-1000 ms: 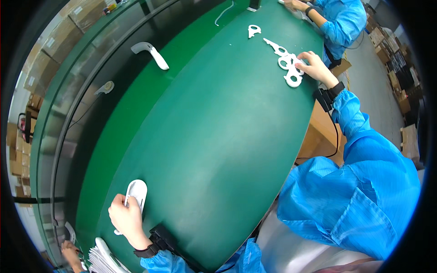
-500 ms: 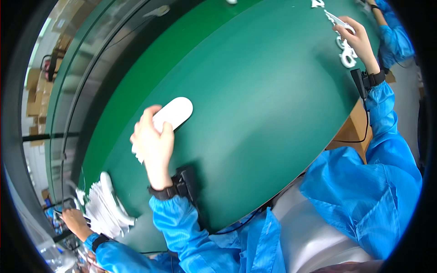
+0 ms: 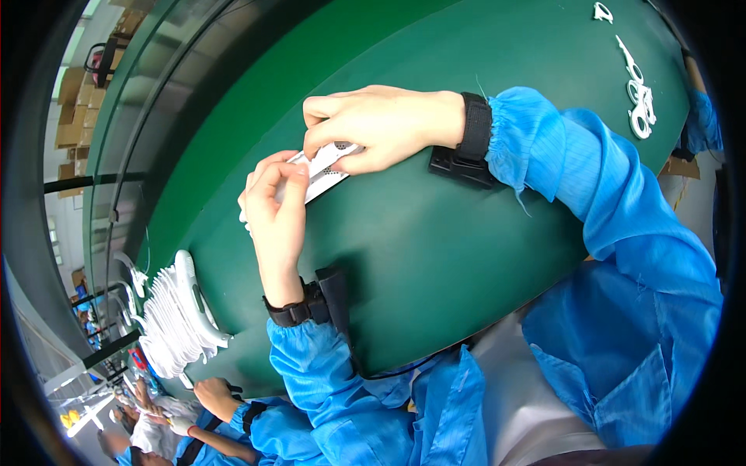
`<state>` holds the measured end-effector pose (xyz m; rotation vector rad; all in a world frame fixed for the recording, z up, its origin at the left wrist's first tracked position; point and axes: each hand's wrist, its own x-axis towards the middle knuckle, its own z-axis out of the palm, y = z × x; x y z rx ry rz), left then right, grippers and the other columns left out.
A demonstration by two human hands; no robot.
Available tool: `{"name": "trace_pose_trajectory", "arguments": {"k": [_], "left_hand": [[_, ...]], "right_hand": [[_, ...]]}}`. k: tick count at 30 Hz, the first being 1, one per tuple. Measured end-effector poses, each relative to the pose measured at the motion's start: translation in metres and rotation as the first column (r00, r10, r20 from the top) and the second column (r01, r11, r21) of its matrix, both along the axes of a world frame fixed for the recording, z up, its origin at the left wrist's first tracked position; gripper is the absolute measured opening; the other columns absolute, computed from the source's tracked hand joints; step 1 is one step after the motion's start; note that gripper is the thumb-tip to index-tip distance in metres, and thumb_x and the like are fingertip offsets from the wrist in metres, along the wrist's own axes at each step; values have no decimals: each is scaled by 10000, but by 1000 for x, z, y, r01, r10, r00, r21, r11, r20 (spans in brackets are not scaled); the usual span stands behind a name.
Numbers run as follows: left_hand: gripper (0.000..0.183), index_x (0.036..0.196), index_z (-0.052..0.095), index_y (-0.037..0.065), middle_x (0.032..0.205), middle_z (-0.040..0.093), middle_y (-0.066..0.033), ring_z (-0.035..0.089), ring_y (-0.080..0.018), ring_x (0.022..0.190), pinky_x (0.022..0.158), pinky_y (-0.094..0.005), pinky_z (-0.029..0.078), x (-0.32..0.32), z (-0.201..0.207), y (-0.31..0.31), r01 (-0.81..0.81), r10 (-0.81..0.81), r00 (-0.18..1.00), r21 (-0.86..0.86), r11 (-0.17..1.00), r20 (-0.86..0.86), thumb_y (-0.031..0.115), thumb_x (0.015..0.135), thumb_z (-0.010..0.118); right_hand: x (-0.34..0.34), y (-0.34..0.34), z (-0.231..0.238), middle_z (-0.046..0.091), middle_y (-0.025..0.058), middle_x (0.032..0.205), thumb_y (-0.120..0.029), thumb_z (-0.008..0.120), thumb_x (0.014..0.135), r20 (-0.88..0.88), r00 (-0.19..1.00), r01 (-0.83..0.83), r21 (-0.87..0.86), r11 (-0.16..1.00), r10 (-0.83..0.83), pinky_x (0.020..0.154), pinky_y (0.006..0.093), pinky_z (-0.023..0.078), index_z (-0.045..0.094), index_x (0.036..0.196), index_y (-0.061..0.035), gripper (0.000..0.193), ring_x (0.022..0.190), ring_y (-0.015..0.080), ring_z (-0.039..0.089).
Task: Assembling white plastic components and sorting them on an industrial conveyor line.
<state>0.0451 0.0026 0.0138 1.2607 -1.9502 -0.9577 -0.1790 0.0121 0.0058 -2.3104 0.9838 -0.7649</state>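
At eleven o'clock: two hands, one perforated white part (image 3: pixel 323 185)

Head view. Left hand (image 3: pixel 276 203): fingers curled round near end, presumably steadying. Right hand (image 3: pixel 381 126): thumb and fingers barely parted, pinching far end. Table (image 3: pixel 466 256) contact unclear. White stack (image 3: pixel 175 318) at eight, ringed white pieces (image 3: pixel 643 99) at two; likely parked clear of handling.

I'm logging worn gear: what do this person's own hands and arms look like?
The left hand and right hand wear no gloves. Black wrist straps each carry a black box-shaped device. Loose, wrinkled blue sleeves end in gathered cuffs.
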Motion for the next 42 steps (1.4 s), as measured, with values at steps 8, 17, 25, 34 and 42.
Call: {"name": "trace_pose_trajectory", "arguments": {"k": [8, 17, 25, 34, 42], "left_hand": [[150, 843, 673, 63, 1079, 637, -34, 534, -198, 1018, 951, -351, 279, -3, 9, -2, 129, -113, 966, -55, 990, 231, 194, 798, 730], [146, 802, 656, 67, 1099, 622, -41, 509, -197, 1027, 940, -340, 266, -4, 18, 0, 120, -111, 970, -31, 992, 216, 175, 759, 745], [154, 714, 604, 73, 1107, 617, -58, 503, -210, 1033, 938, -356, 264, 0, 11, 1, 133, -125, 977, -34, 991, 175, 152, 719, 735], [142, 626, 564, 74, 1127, 602, -81, 496, -246, 1009, 933, -376, 265, -1, 18, 6, 247, -160, 903, -178, 953, 399, 114, 650, 698], [281, 824, 566, 76, 996, 610, -92, 553, -275, 918, 884, -377, 331, -14, 19, 6, 57, 4, 910, -133, 989, 414, 240, 730, 773]], "right_hand": [[-10, -4, -14, 517, 87, 1041, -227, 638, 774, 109, 993, 33, 138, 990, -49, 716, 378, 485, 613, 1088, -95, 342, 901, 252, 589], [-2, -7, -15, 471, 89, 1031, -68, 621, 708, 163, 987, -25, 61, 998, 15, 702, 386, 470, 546, 1163, -86, 461, 923, 273, 545], [10, -18, -23, 482, 95, 1035, -46, 598, 712, 280, 956, -137, 174, 975, 85, 854, 383, 436, 532, 1188, -96, 484, 1044, 302, 476], [8, -24, -23, 508, 90, 1069, -74, 622, 724, 237, 964, -176, 221, 959, 122, 912, 382, 415, 542, 1189, -96, 472, 1078, 275, 474], [9, -26, -21, 568, 96, 1001, -121, 687, 713, 214, 972, -144, 200, 969, 101, 875, 385, 443, 538, 1169, -65, 483, 1027, 273, 534]]}}
